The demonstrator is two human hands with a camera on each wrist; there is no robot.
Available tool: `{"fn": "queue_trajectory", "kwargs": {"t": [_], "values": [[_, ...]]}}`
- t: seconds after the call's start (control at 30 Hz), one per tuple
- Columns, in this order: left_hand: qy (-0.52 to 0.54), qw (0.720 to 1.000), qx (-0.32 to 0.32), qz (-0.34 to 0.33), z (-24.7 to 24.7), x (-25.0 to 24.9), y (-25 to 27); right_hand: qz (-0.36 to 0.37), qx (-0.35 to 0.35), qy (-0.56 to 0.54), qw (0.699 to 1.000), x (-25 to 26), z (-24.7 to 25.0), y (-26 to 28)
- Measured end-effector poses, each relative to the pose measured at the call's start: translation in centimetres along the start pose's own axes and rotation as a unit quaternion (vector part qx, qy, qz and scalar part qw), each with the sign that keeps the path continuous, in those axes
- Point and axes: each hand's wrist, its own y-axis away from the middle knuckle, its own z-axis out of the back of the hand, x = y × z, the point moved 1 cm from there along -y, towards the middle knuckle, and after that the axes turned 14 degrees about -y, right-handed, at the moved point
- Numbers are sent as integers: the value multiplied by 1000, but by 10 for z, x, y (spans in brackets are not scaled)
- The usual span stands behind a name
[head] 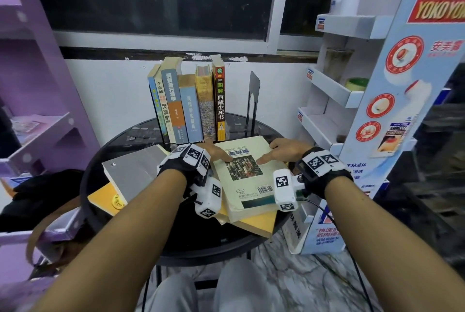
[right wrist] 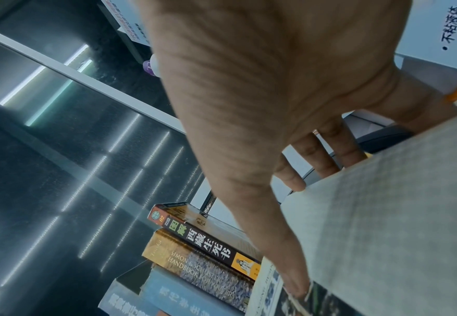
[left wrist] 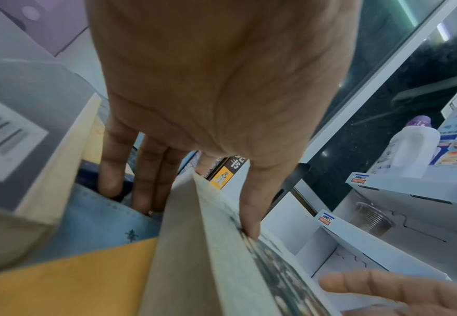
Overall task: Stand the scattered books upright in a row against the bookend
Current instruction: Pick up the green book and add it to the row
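Both hands, left (head: 214,152) and right (head: 284,149), gripped the pale cream paperback book (head: 247,175) by its edges, thumbs on the cover, above the round black tabletop (head: 141,133).

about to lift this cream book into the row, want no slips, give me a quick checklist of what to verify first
1. Left hand on the cream book: thumb on the cover, fingers down its left edge. ok.
2. Right hand on the book: thumb on the cover, fingers over the right edge. ok.
3. Gap between the black-spined book and the bookend: open. ok.
4. Will the cream book fit that gap: cannot tell.
5. Standing row steady: its left books lean. not ok.
6. Cream book free to lift: it lies on a yellow book, nothing on top but the hands. ok.
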Motion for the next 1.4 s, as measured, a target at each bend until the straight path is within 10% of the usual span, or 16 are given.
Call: {"fn": "queue_trajectory", "kwargs": {"t": [0.97,1.4], "values": [[106,966,-180,-153,25,-14,5,0,-57,-128,990,-6,7,-5],[273,857,-338,-278,56,-33,28,175,-253,-207,929,18,25,3]]}}
